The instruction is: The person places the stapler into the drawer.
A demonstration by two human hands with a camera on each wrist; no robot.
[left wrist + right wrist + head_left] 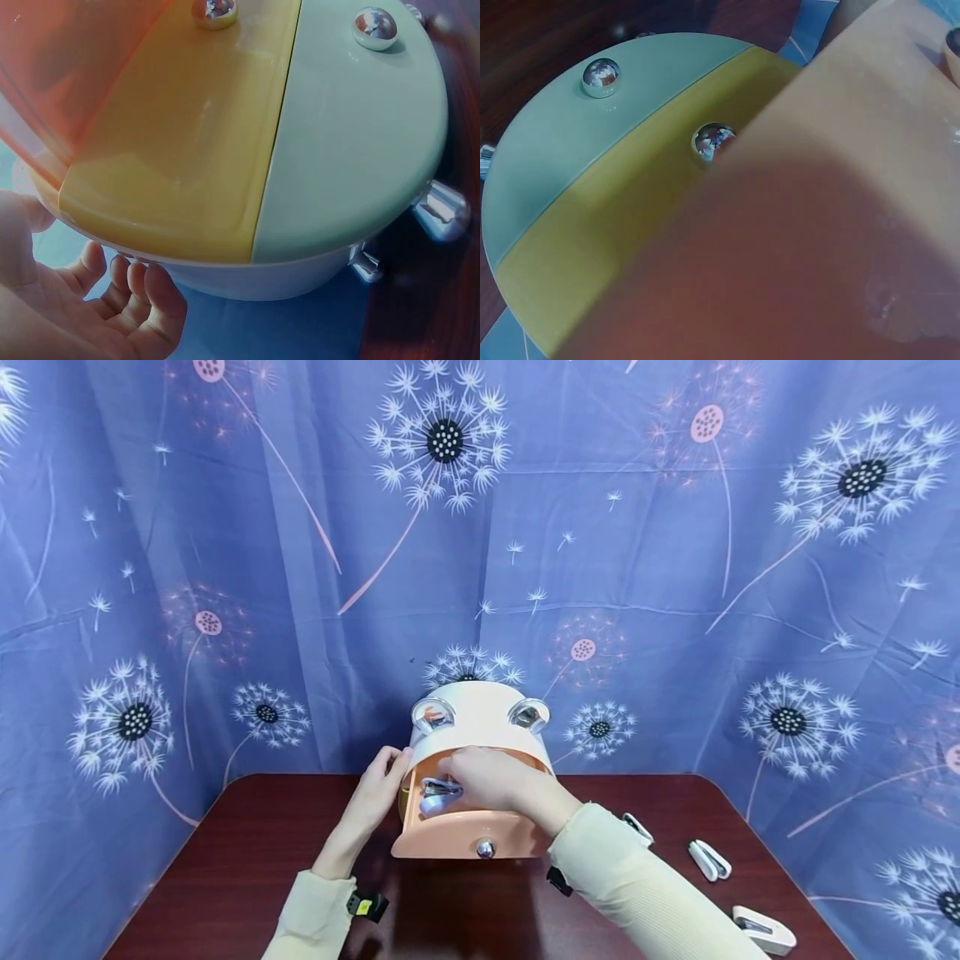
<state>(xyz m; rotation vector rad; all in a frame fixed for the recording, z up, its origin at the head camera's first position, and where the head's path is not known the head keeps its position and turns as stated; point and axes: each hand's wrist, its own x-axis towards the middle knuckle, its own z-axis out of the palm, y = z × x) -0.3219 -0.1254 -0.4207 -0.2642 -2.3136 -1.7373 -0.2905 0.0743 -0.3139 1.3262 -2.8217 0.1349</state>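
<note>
A small rounded drawer cabinet (480, 718) with a white top stands near the table's back edge, its orange drawer (450, 839) pulled out. My right hand (491, 781) reaches down into that drawer, and its fingertips are hidden. Beside those fingers, at the drawer's left, is a pale purple stapler (438, 802); I cannot tell whether the hand grips it. My left hand (378, 789) rests at the cabinet's left side, thumb and fingertips at its edge, fingers loosely bent. Below the orange drawer, the left wrist view shows the closed yellow drawer (172, 150) and green drawer (345, 142).
White staplers (708, 860) lie on the dark red table (300, 827) to the right; another white stapler (763, 931) is nearer the front. A white object (637, 829) shows behind the right sleeve. Two shiny round mirrors (433, 716) flank the cabinet top. A blue patterned curtain (637, 568) hangs behind.
</note>
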